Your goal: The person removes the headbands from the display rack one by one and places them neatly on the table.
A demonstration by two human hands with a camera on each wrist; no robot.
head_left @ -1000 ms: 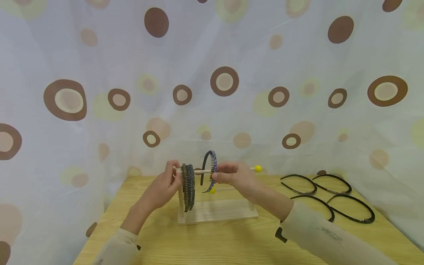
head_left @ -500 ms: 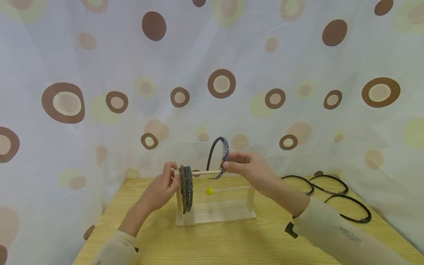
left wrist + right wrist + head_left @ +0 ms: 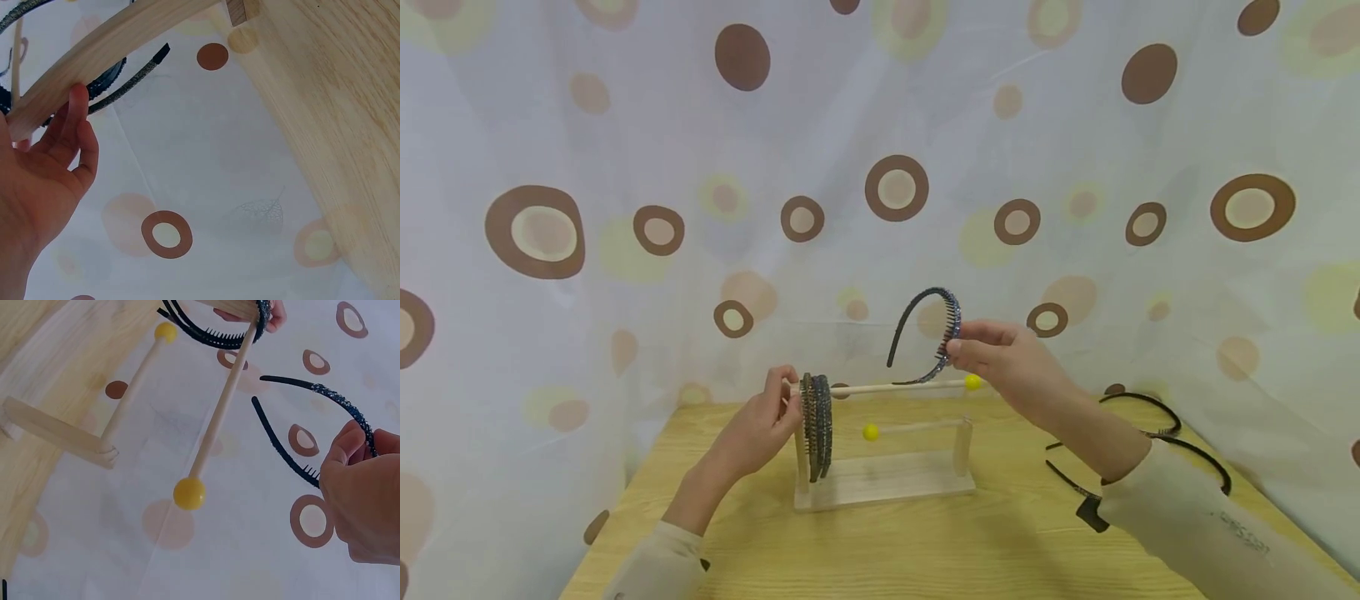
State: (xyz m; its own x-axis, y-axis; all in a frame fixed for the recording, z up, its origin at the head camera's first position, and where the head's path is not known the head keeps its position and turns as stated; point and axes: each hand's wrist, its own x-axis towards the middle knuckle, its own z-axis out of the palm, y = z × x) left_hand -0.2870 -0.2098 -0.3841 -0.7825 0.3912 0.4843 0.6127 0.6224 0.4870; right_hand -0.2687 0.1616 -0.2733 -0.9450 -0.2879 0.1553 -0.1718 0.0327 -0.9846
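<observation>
Between thumb and fingers, my right hand (image 3: 1015, 367) pinches a black toothed headband (image 3: 956, 321) with glittery blue trim. It is held over the right part of the stand's upper rod (image 3: 887, 387); in the right wrist view the headband (image 3: 356, 411) is beside the rod, its open ends toward it. My left hand (image 3: 756, 433) grips the top of the wooden stand's left upright, and the left wrist view shows the fingers against that upright (image 3: 94, 59). Right beside this hand, several sparkly headbands (image 3: 820, 429) hang together on the upper rod.
The upper rod ends in a yellow ball (image 3: 973, 382). Below it, a lower rod from the right upright (image 3: 963, 446) ends in another yellow ball (image 3: 870, 432). Black headbands (image 3: 1206, 457) lie on the table at right, partly behind my right forearm. A dotted curtain (image 3: 820, 108) hangs behind.
My right hand has moved right and upward with the blue-trimmed headband, which was around the upper rod and is now off it. My left hand stays on the upright.
</observation>
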